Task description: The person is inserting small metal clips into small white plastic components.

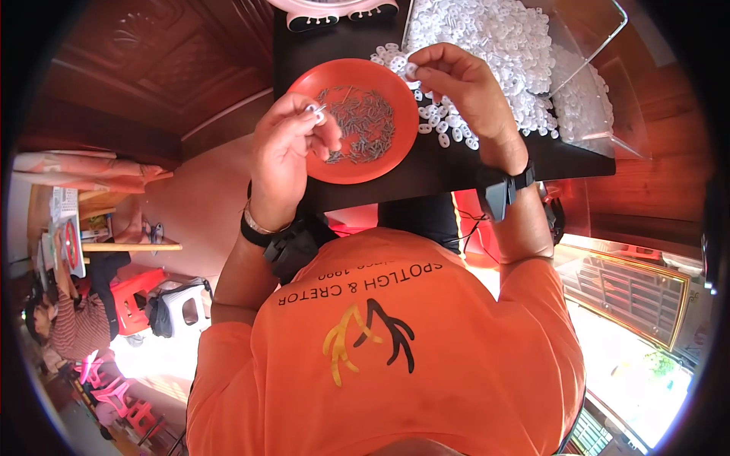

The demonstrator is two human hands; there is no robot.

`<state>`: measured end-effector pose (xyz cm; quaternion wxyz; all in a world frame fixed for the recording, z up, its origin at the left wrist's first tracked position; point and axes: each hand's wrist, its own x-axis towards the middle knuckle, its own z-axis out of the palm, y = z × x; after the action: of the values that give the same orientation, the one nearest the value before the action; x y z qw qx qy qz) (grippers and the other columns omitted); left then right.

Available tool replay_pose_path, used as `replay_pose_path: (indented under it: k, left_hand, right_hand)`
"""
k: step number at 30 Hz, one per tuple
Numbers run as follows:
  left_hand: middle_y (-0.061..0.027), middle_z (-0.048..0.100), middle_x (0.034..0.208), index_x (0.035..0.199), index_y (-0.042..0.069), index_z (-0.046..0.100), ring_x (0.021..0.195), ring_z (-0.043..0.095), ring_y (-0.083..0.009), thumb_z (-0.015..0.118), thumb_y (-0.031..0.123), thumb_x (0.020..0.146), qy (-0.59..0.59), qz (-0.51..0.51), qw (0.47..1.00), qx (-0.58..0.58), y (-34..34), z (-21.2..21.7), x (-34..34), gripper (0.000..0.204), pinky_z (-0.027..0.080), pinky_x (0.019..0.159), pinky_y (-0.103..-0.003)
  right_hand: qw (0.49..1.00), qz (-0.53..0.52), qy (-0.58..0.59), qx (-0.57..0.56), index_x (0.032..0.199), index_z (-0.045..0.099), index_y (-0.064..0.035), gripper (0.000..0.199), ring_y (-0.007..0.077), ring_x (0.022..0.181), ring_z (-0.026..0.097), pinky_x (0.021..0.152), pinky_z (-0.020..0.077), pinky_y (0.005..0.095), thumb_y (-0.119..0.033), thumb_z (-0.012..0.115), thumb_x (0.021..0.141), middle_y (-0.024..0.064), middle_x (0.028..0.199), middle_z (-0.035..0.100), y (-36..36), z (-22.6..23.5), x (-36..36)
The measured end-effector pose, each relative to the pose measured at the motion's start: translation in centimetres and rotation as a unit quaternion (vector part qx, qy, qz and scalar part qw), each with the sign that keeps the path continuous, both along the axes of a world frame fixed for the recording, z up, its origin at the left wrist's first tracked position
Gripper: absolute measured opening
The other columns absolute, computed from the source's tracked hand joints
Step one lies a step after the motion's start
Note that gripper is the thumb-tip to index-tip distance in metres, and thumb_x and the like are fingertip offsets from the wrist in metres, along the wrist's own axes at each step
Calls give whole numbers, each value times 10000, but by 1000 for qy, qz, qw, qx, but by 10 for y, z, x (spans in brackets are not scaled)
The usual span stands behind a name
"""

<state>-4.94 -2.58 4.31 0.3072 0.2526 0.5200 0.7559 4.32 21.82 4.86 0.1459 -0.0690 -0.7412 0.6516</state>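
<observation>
My left hand [283,148] is raised over the left rim of a round orange-red plate [407,125]. Its thumb and fingers pinch a thin metal pin [321,109], with a bit of white at its inner end that I cannot make out clearly. Many short grey metal pins [365,121], like screws or nails, lie in the plate. To the right, my right hand [465,83] pinches a small white oval plastic piece [411,70] between thumb and forefinger. Similar pieces [445,125] with two holes lie loose beneath that hand.
A large heap of white plastic pieces [487,34] fills a clear-sided container [620,30] at the far right of the dark table [334,199]. A pink object with black feet [334,14] stands at the back. Someone in a striped top [80,327] sits at the left near stools [186,304].
</observation>
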Motion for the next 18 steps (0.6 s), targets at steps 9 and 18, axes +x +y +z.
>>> replay_pose_path:
  k: [9,18]
  left_hand:
    - [-87,645,769,834,57,536,663,606,-146,500,213,866,4,-3,1000,14,18,6,6,163,437,582,-233]
    - [-98,645,763,839,49,542,648,607,-161,502,204,860,-28,9,999,29,24,-3,7,162,448,578,-241]
  right_hand:
    - [974,88,12,-207,1014,627,-22,162,62,712,564,629,435,188,-64,641,858,11,831,654,-47,-12,-1]
    - [976,112,4,-189,1104,635,-53,224,33,714,563,606,420,164,-89,619,884,-32,831,640,-58,-25,-4]
